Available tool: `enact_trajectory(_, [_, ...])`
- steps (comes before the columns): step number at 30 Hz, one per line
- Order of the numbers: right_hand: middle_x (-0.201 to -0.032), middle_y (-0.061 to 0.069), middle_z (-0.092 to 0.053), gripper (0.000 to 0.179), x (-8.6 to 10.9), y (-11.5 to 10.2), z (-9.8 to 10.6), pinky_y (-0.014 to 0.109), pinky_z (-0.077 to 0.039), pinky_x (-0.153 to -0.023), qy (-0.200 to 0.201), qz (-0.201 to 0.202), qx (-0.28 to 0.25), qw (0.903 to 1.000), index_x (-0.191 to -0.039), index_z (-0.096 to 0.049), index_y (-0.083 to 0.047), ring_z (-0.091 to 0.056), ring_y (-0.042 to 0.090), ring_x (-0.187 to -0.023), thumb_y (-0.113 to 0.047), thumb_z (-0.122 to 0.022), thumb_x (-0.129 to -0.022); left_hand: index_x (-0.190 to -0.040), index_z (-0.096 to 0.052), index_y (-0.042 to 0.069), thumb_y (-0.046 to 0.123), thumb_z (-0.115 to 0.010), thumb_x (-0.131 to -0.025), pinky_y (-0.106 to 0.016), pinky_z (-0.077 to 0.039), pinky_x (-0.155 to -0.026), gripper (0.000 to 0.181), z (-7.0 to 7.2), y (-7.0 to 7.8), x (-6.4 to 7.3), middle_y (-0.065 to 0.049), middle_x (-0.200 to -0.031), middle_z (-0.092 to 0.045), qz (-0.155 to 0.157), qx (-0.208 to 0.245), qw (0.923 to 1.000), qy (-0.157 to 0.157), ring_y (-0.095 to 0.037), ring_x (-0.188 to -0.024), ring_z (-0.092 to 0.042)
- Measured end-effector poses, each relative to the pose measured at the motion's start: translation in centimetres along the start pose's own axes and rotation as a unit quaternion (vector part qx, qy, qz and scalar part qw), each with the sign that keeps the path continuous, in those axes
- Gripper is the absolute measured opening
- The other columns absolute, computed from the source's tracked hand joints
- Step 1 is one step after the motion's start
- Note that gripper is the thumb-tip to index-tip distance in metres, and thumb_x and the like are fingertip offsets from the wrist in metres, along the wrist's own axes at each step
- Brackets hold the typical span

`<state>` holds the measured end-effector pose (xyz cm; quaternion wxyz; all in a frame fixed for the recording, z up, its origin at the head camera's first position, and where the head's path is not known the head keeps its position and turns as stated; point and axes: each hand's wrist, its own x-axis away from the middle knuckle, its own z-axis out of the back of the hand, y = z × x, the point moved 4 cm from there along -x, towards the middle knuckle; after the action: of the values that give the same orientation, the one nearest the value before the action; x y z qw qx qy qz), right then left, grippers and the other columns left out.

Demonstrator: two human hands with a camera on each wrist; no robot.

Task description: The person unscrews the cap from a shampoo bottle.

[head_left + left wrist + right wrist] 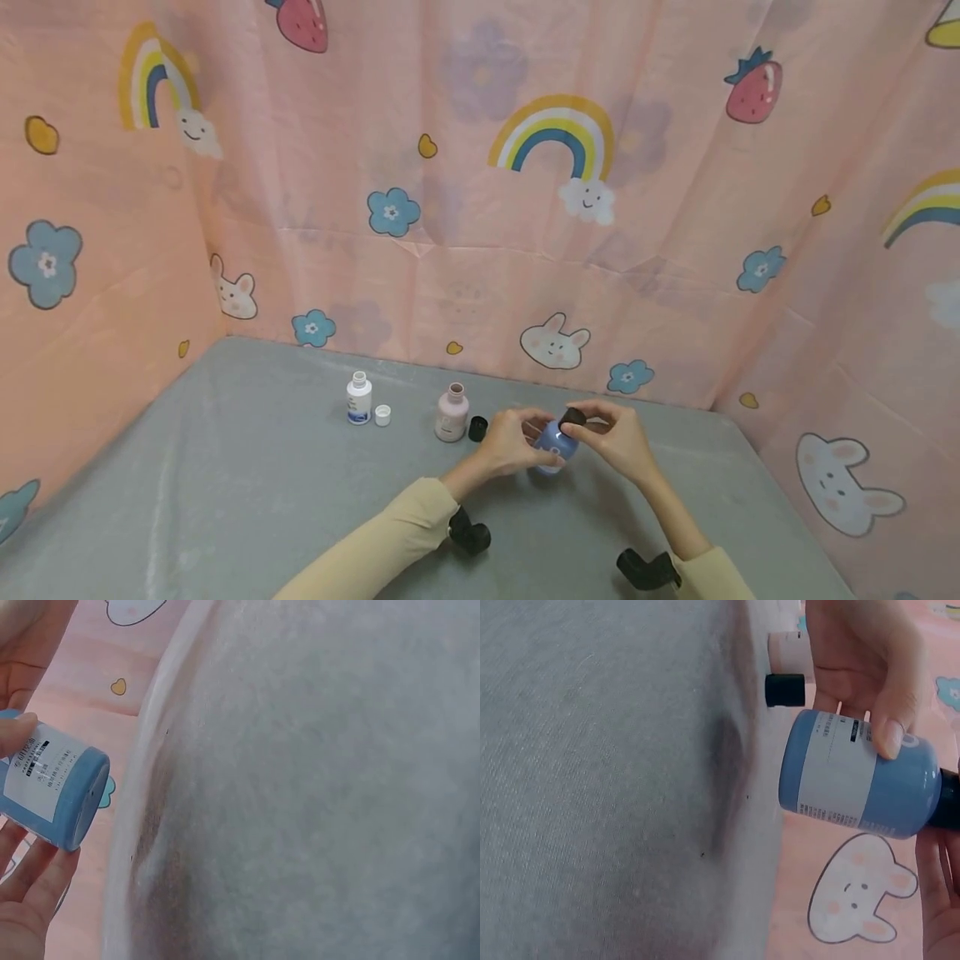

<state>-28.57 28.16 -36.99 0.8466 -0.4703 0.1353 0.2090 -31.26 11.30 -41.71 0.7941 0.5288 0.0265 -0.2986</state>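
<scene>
A blue bottle [553, 443] with a white label is held in my left hand [512, 442], thumb on the near side and fingers behind. It leans with its neck towards the right. My right hand [618, 437] pinches the black cap [573, 417] at the neck. Whether the cap is seated or loose I cannot tell. In the left wrist view the blue bottle's base [91, 799] faces right, clear of the grey surface. The right wrist view shows the same bottle [855, 774] lying sideways in the picture, its cap [948, 799] at the right edge.
On the grey table [247, 492] left of my hands stand a pale pink bottle [452, 417] with no cap and a small white bottle [359, 402], also uncapped. A black cap [477, 429] and a white cap [382, 415] lie beside them. A patterned pink curtain [465, 275] rises behind.
</scene>
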Motion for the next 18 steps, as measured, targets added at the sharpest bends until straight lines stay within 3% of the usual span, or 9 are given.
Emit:
enact_trajectory(5, [-0.114, 0.027, -0.064, 0.034, -0.3, -0.3, 0.0, 0.016, -0.052, -0.084, -0.057, 0.044, -0.026, 0.997, -0.121, -0.061, 0.005, -0.063, -0.005, -0.1, -0.002, -0.066, -0.088, -0.117, -0.066, 0.008, 0.019, -0.085, -0.071, -0.016, -0.053, -0.074, 0.051, 0.0, -0.2, -0.1, -0.009, -0.107, -0.069, 0.013, 0.02, 0.9997, 0.003, -0.013, -0.09, -0.068])
enact_trajectory(9, [-0.126, 0.025, -0.06, 0.041, -0.8, -0.7, -0.3, 0.014, -0.049, -0.088, -0.071, 0.036, -0.033, 0.9963, -0.13, -0.054, 0.003, -0.061, 0.005, -0.112, -0.004, -0.063, -0.091, -0.117, -0.065, 0.009, 0.023, -0.085, -0.071, -0.018, -0.054, -0.073, 0.052, 0.0, -0.2, -0.2, -0.008, -0.107, -0.07, 0.021, 0.015, 0.9992, 0.031, -0.012, -0.089, -0.068])
enact_trajectory(14, [-0.125, 0.018, -0.062, 0.044, -1.0, -0.6, -0.4, 0.016, -0.049, -0.088, -0.005, -0.035, 0.017, 0.9992, -0.13, -0.056, -0.005, -0.06, 0.029, -0.114, -0.017, -0.069, -0.089, -0.115, -0.067, 0.01, 0.026, -0.086, -0.069, -0.019, -0.053, -0.071, 0.052, -0.3, 0.1, -0.2, -0.005, -0.103, -0.072, 0.012, -0.032, 0.9964, 0.078, -0.012, -0.086, -0.068])
enact_trajectory(18, [-0.116, 0.015, -0.065, 0.044, -0.7, -0.3, -0.4, 0.024, -0.051, -0.08, 0.063, -0.111, 0.07, 0.9894, -0.121, -0.062, -0.008, -0.063, 0.028, -0.1, -0.027, -0.074, -0.084, -0.111, -0.069, 0.009, 0.024, -0.087, -0.067, -0.022, -0.053, -0.071, 0.049, -0.5, 0.6, 0.0, -0.006, -0.097, -0.073, 0.015, -0.067, 0.9892, 0.13, -0.014, -0.084, -0.069])
